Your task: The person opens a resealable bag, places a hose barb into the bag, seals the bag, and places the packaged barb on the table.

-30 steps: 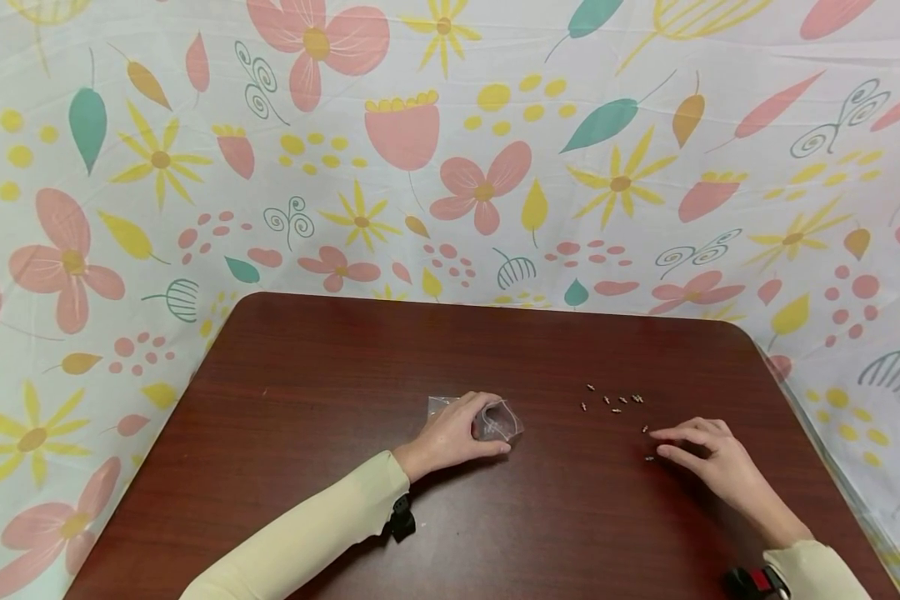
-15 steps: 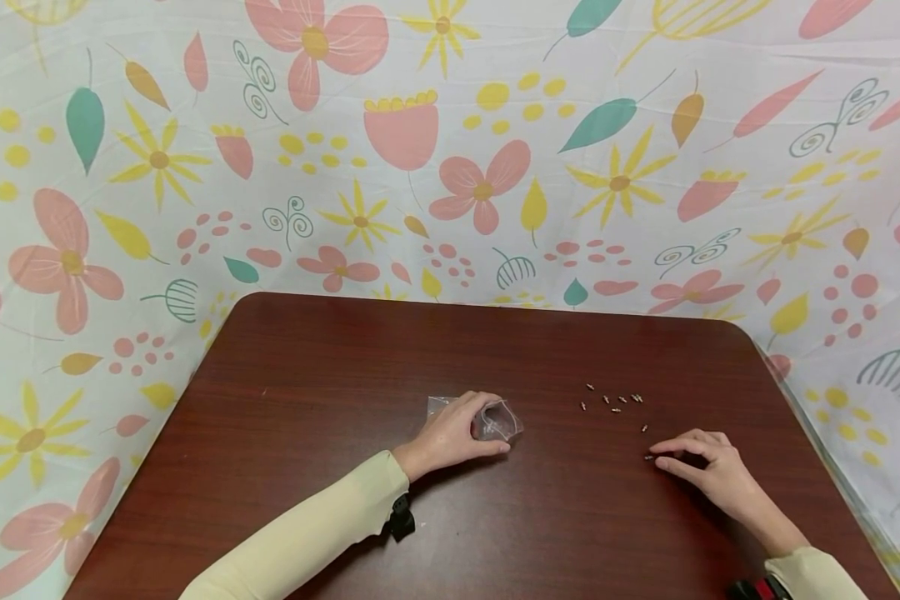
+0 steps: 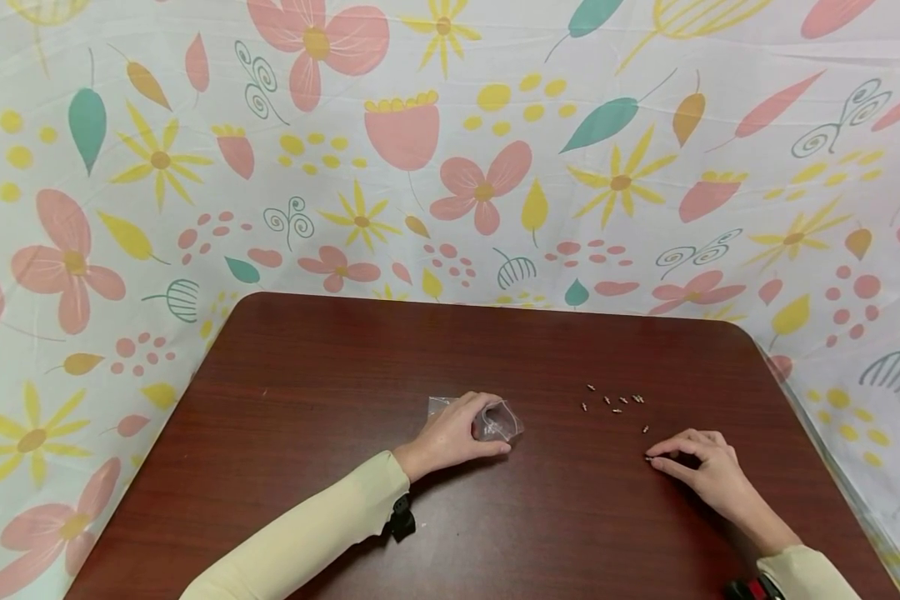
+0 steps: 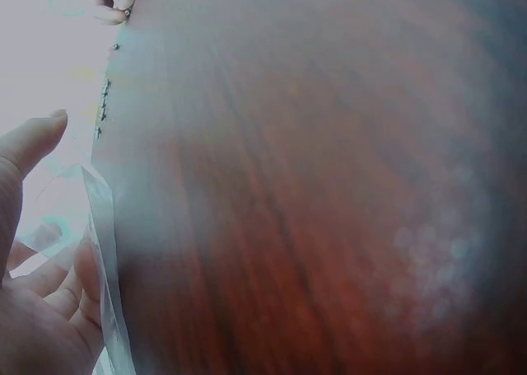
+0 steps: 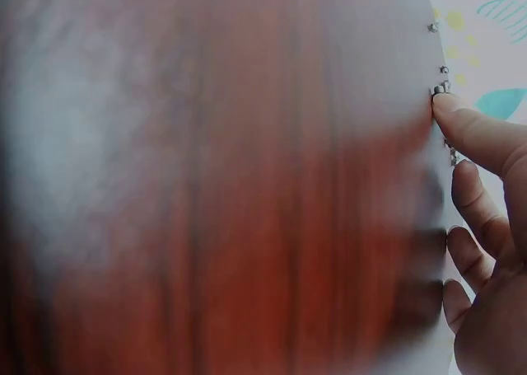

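My left hand (image 3: pixel 450 435) curls round a clear plastic bag (image 3: pixel 501 423) on the table, holding its mouth open towards the right. In the left wrist view, the bag's thin edge (image 4: pixel 105 227) stands beside the fingers. At the right, my right hand (image 3: pixel 712 473) pinches a small metal piece (image 3: pixel 648 457) between thumb and fingertips, just at the table surface. The right wrist view shows a silvery piece (image 5: pixel 439 89) at the fingertip; its exact kind is too small to tell. Just beyond the right hand lies another such piece (image 3: pixel 645 429).
Several more small metal pieces (image 3: pixel 617 410) lie scattered between the hands, farther back on the dark wooden table (image 3: pixel 330 358). A floral curtain (image 3: pixel 480 192) hangs behind the table's rear edge and along its sides.
The right hand has come nearer to me, from beside one small metal piece to the nearest one, and now pinches it. The left hand and the bag have stayed in place.
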`<state>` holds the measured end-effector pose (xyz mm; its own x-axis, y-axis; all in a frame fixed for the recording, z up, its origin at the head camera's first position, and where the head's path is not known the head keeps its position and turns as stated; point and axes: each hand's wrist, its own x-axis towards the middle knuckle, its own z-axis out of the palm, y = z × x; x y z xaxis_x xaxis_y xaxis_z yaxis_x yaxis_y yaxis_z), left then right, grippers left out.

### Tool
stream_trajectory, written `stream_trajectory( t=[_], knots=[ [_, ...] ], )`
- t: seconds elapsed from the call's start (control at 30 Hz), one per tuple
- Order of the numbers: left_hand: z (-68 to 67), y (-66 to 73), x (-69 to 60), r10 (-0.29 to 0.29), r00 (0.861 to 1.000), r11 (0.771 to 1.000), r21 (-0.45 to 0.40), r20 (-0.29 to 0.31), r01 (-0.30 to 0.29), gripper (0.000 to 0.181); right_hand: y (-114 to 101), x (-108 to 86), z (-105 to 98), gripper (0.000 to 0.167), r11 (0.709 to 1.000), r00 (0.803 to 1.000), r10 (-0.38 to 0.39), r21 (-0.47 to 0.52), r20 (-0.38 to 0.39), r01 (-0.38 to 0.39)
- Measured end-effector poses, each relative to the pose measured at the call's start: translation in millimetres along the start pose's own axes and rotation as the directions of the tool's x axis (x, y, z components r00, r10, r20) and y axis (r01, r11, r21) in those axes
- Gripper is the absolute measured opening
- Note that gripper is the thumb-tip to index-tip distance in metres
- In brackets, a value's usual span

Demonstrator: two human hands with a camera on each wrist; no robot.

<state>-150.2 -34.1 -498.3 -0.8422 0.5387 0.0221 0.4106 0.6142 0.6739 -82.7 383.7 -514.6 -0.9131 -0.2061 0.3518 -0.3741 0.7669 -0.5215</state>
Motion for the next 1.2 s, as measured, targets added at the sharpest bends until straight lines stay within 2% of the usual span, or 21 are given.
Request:
stream_trajectory(
  t=[0.63,1.2],
  knots=[
    [-0.3,-1.5,1.9,0.014,1.0,1.0,-0.013,0.004,-0.014,0.071,-4.2,3.2,5.5,0.029,0.999,1.0,0.027,-0.034,-0.002,-0.027],
    [-0.1,-3.0,1.6,0.01,1.0,0.999,-0.045,0.014,-0.009,0.072,-25.6,8.1,16.6,0.028,0.999,0.999,0.05,0.023,-0.02,-0.049]
  ],
)
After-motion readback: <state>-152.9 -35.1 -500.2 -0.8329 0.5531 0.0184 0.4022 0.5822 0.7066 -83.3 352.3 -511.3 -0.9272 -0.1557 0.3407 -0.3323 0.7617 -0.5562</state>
